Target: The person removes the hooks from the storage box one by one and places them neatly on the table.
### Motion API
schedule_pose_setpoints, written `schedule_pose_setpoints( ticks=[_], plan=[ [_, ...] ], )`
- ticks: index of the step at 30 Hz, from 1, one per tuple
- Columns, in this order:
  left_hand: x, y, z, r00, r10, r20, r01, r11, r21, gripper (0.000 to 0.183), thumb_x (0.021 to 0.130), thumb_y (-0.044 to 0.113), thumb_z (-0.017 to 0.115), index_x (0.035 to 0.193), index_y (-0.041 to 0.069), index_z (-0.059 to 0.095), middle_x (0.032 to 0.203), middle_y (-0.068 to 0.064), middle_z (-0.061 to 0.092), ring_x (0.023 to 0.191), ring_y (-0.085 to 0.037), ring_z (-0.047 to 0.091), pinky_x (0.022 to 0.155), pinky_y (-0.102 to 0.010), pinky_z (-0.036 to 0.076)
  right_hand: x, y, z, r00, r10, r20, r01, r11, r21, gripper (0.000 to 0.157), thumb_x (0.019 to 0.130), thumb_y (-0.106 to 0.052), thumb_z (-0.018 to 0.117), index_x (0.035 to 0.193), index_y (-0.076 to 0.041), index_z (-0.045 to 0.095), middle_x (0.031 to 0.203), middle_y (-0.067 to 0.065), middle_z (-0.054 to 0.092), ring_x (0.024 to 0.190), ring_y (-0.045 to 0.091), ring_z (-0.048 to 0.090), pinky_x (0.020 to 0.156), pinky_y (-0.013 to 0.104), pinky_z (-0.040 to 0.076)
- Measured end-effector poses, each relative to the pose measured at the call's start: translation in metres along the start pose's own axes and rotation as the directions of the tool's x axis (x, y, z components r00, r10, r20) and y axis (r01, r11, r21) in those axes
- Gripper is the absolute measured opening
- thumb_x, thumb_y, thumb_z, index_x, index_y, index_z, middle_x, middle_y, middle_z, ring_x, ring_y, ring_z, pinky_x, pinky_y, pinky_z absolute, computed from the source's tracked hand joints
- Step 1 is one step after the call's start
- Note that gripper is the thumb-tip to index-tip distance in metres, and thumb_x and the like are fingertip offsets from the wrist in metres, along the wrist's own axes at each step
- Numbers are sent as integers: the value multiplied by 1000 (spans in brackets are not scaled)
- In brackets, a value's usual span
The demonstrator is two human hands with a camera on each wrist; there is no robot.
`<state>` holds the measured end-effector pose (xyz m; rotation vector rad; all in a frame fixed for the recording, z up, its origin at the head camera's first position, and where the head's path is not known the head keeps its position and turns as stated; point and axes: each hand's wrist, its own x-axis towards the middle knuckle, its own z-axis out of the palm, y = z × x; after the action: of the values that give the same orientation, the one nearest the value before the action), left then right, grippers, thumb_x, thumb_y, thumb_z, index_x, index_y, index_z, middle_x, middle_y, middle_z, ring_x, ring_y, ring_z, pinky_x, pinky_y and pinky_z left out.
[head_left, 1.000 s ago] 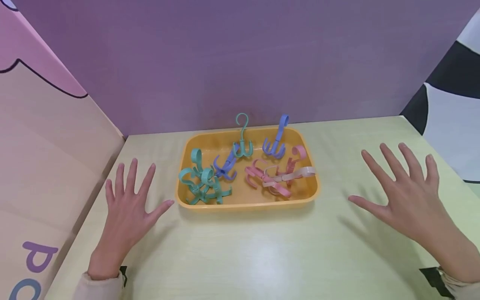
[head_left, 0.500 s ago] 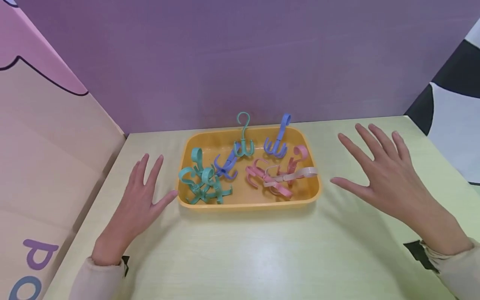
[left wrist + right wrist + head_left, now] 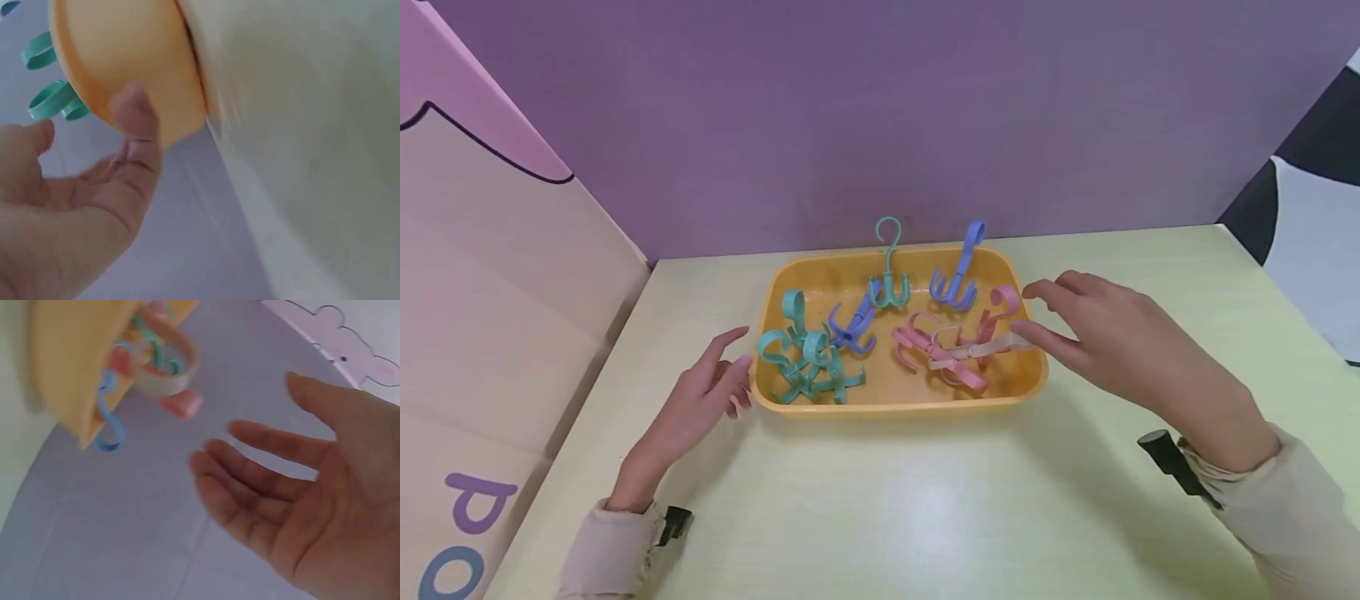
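Observation:
A shallow yellow basket (image 3: 880, 409) holds several plastic four-pronged hanging hooks. Green hooks (image 3: 797, 382) bunch at its left, and one green hook (image 3: 889, 288) stands at the back. Two blue hooks (image 3: 955, 287) lie toward the back and middle. Pink hooks (image 3: 964, 376) and a whitish hook (image 3: 973, 351) are at the right. My left hand (image 3: 688, 412) is at the basket's left end, fingers bent and thumb near the rim; contact is unclear. My right hand (image 3: 1123, 350) hovers by the right end with loosely bent fingers, apart from the basket wall (image 3: 69, 359) in the right wrist view.
The basket stands on a pale table (image 3: 880, 508) close to a purple back wall (image 3: 850, 117). A printed side panel (image 3: 497, 300) borders the table at left, and a black and white panel (image 3: 1318, 217) at right. Both wrists wear black straps.
Both hands have moved inward toward the basket's two ends, and their spread fingers have bent. The hooks lie as before in the basket.

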<state>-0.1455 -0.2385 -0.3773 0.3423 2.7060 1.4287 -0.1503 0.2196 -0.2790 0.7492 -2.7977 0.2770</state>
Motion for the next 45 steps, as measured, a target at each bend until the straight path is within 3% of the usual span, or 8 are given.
schedule_pose_setpoints(
  ticks=[6, 11, 19, 23, 28, 33, 38, 45],
  plan=[
    [1, 1, 7, 997, -54, 58, 70, 942, -328, 50, 107, 35, 46, 151, 17, 31, 81, -25, 63, 61, -30, 64, 48, -30, 48, 4, -15, -7, 986, -22, 165, 2, 992, 123, 33, 99, -45, 60, 105, -14, 67, 73, -7, 59, 67, 9, 54, 66, 34, 49],
    [-1, -2, 11, 991, -82, 102, 120, 888, -445, 44, 106, 32, 49, 145, 14, 38, 72, -14, 64, 54, -21, 57, 46, -25, 41, 5, -14, -3, 981, 5, 195, -23, 996, 90, 31, 99, -43, 60, 99, -13, 64, 59, -7, 45, 57, 10, 44, 58, 31, 40],
    [-1, -19, 20, 991, -48, 122, 112, 793, -599, 33, 106, 22, 52, 136, 11, 43, 67, -5, 68, 49, -14, 53, 44, -24, 31, 8, 1, 19, 936, 129, 327, -147, 989, 30, 39, 99, -47, 57, 101, -9, 64, 66, -4, 54, 62, 15, 52, 56, 37, 44],
    [0, -24, 27, 992, -6, 124, 88, 738, -669, 29, 106, 18, 49, 133, 8, 43, 66, -3, 70, 46, -14, 54, 44, -24, 30, 8, 0, 26, 944, 144, 298, -154, 988, 8, 35, 99, -46, 58, 92, -12, 58, 58, -2, 45, 53, 16, 45, 49, 33, 37],
    [-2, -28, 28, 995, 13, 99, 60, 708, -704, 29, 107, 15, 48, 132, 4, 43, 67, -4, 71, 47, -15, 56, 45, -22, 38, 9, -5, 30, 953, 104, 286, -111, 994, 8, 31, 96, -37, 67, 99, -10, 54, 57, -2, 46, 51, 16, 43, 47, 31, 36],
    [-4, -28, 27, 994, 7, 105, 71, 695, -716, 32, 106, 16, 49, 134, 2, 40, 68, -4, 72, 49, -15, 58, 48, -23, 45, 12, -8, 31, 978, 57, 202, -59, 998, 2, 32, 92, -29, 73, 104, -6, 56, 62, -2, 53, 54, 15, 47, 47, 31, 39],
    [-4, -29, 28, 994, 5, 107, 74, 687, -723, 32, 107, 16, 48, 135, 3, 41, 69, -4, 72, 50, -15, 60, 49, -23, 47, 15, -10, 30, 994, 34, 101, -34, 999, -3, 29, 89, -33, 76, 95, -7, 64, 67, 0, 58, 58, 17, 54, 48, 32, 42],
    [-4, -31, 29, 996, 6, 93, 63, 694, -718, 31, 107, 15, 48, 134, 3, 42, 69, -3, 72, 51, -15, 61, 48, -21, 45, 19, -15, 32, 998, -11, -68, 10, 1000, -12, 31, 88, -32, 77, 107, -8, 68, 75, 4, 65, 62, 20, 56, 50, 37, 46]
  ],
)
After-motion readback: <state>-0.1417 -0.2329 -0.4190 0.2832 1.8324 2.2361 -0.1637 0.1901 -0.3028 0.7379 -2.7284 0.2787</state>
